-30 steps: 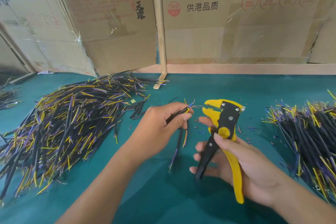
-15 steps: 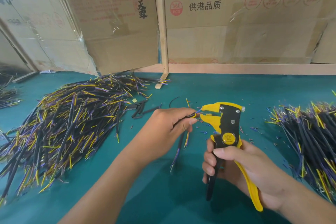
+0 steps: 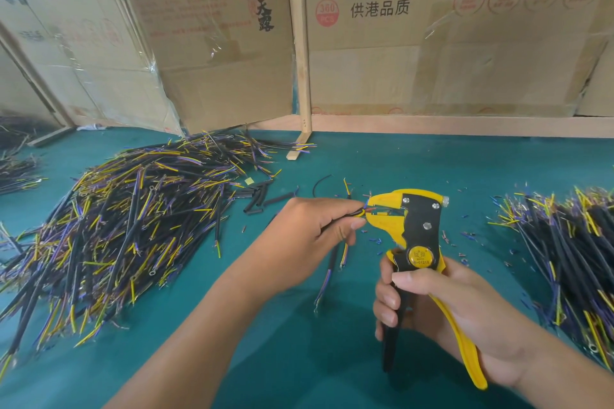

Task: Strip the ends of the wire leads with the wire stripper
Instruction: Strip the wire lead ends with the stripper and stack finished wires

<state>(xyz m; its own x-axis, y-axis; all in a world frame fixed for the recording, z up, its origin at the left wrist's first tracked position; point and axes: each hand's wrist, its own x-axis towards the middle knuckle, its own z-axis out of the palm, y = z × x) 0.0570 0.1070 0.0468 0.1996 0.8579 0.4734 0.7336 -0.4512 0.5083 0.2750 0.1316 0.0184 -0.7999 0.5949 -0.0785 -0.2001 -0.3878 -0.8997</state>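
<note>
a wire lead (image 3: pixel 335 254) is pinched in the left hand (image 3: pixel 312 232), its end fed between the yellow jaws of the wire stripper (image 3: pixel 415 242), whose handles are gripped by the right hand (image 3: pixel 442 312) above the green worktop (image 3: pixel 299 359), between two wire piles (image 3: pixel 126 219).

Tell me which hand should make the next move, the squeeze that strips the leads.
Right. The right hand grips the wire stripper handles; the left hand only holds the leads there.
</note>
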